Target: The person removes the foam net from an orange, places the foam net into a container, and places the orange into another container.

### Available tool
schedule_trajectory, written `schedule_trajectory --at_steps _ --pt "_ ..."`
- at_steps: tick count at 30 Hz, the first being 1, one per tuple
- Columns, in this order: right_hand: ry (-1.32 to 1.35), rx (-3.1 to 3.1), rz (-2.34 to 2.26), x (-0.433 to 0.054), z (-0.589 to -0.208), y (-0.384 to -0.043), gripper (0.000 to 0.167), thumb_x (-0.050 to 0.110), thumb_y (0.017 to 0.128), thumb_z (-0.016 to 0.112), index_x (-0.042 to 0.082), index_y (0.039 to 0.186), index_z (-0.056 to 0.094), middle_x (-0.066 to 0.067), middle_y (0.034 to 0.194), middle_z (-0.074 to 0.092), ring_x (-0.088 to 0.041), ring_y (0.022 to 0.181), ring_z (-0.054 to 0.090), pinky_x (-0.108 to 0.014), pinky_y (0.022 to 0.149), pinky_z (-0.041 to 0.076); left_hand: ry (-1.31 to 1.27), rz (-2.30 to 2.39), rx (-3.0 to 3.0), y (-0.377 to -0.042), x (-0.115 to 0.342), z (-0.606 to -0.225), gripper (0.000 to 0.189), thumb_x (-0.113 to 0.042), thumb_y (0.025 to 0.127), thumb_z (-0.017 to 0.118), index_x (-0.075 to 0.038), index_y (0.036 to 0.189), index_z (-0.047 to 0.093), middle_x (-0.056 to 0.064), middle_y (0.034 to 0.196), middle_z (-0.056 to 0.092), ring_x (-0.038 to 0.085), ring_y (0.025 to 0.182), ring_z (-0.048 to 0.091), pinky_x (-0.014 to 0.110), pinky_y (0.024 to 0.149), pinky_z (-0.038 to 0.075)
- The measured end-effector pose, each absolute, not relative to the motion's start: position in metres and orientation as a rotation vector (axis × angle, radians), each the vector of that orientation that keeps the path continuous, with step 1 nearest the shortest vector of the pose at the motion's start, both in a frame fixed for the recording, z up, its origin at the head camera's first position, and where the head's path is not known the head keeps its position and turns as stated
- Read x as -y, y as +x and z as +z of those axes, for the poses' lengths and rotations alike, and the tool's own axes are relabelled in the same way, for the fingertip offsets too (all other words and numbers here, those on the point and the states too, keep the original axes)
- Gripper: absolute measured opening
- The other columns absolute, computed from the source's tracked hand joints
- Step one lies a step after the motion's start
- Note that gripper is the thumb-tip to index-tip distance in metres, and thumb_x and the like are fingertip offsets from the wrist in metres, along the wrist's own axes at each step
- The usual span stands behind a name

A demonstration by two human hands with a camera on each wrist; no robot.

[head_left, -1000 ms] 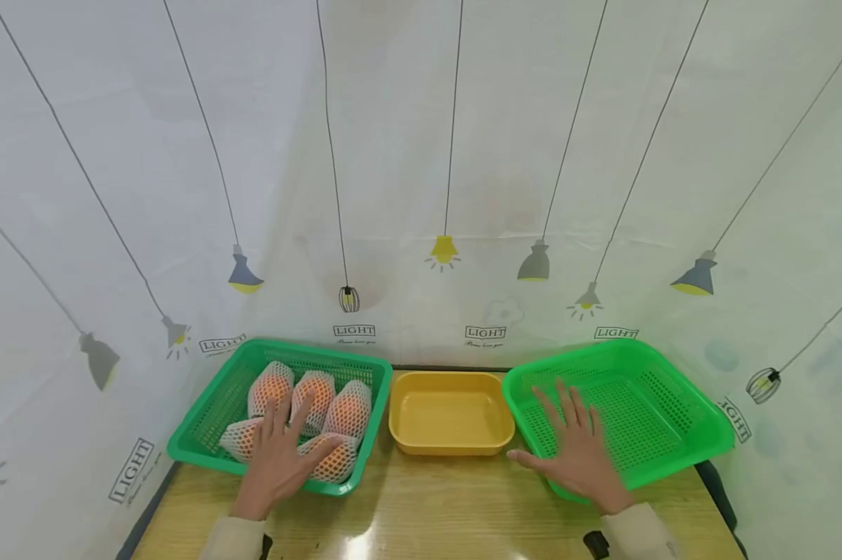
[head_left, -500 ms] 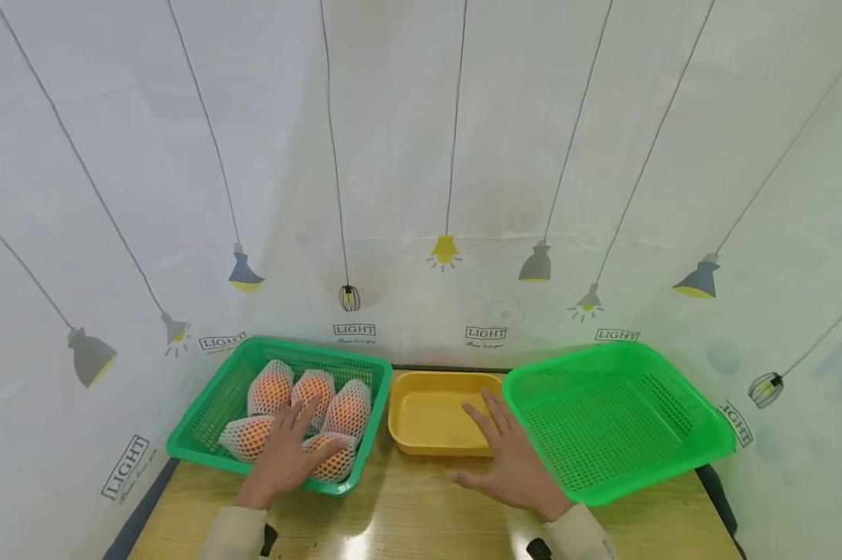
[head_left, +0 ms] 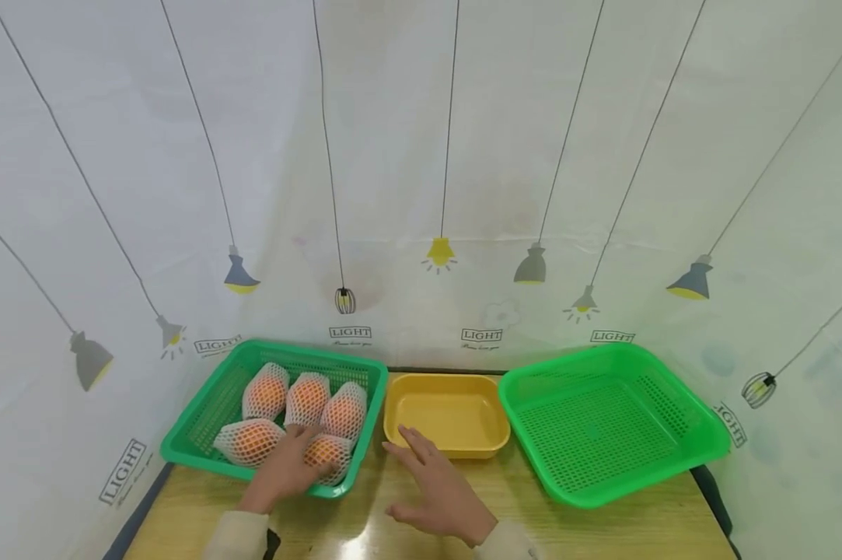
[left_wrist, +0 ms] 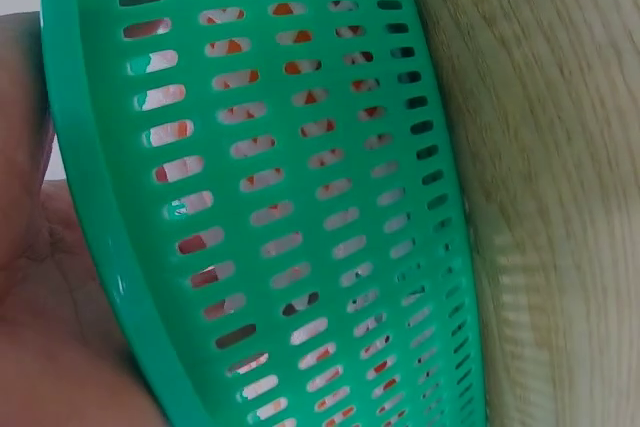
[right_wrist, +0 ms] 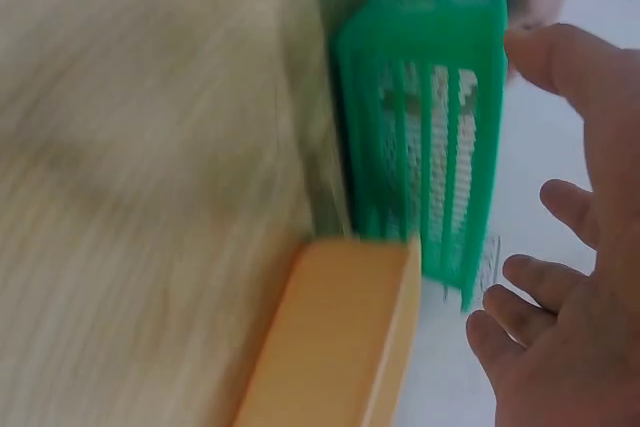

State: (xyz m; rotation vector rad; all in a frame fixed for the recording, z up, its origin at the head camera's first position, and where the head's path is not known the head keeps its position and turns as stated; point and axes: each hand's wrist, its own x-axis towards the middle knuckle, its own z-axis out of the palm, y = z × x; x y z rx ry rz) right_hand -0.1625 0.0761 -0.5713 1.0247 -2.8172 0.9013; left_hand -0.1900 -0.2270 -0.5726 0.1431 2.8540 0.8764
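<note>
In the head view, my left hand is over the near side of a dark green basket. Its thumb and fingers spread over a fruit in a white foam net in the near right corner. Several more netted orange-red fruits lie behind and beside it. The left wrist view has the basket's slotted wall hiding most of the fruit, with my palm past the rim. My right hand, fingers spread, hovers above the table in front of a yellow tray, holding nothing.
A bright green basket with nothing in it stands to the right of the tray. Under everything is a wooden table. A white curtain printed with lamps hangs close behind the containers.
My right hand has swung left from over the bright green basket, past the tray, toward the dark green basket. My left hand has sunk lower onto the near fruit.
</note>
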Motion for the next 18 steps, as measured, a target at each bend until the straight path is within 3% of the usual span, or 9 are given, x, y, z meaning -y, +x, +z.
schedule_trajectory --at_steps 5,13,18 --pt "1.089 2.735 0.830 -0.048 -0.578 -0.159 0.082 0.042 0.084 0.082 0.022 0.154 0.046 -0.007 0.168 0.032 -0.030 0.152 0.037 -0.049 0.110 0.050 0.156 0.856 -2.865 -0.190 0.225 -0.572 0.067 -0.036 0.084 0.084 -0.011 0.141 0.061 0.026 0.144 0.053 0.047 0.121 0.060 0.066 0.095 0.051" --pt "1.172 2.663 0.687 -0.018 -0.577 -0.162 0.077 0.044 0.086 0.082 0.018 0.151 0.051 -0.006 0.163 0.040 -0.024 0.149 0.042 -0.040 0.115 0.047 0.150 0.823 -2.833 -0.192 0.225 -0.568 0.068 -0.031 0.081 0.087 -0.012 0.141 0.061 0.028 0.144 0.054 0.048 0.126 0.057 0.066 0.099 0.049" --pt "1.186 2.648 0.586 -0.006 -0.580 -0.163 0.065 0.042 0.088 0.080 0.019 0.145 0.058 -0.004 0.156 0.051 -0.023 0.148 0.044 -0.040 0.115 0.046 0.123 0.801 -2.802 -0.195 0.224 -0.567 0.068 -0.029 0.082 0.086 -0.011 0.143 0.060 0.029 0.145 0.054 0.049 0.129 0.055 0.067 0.101 0.048"
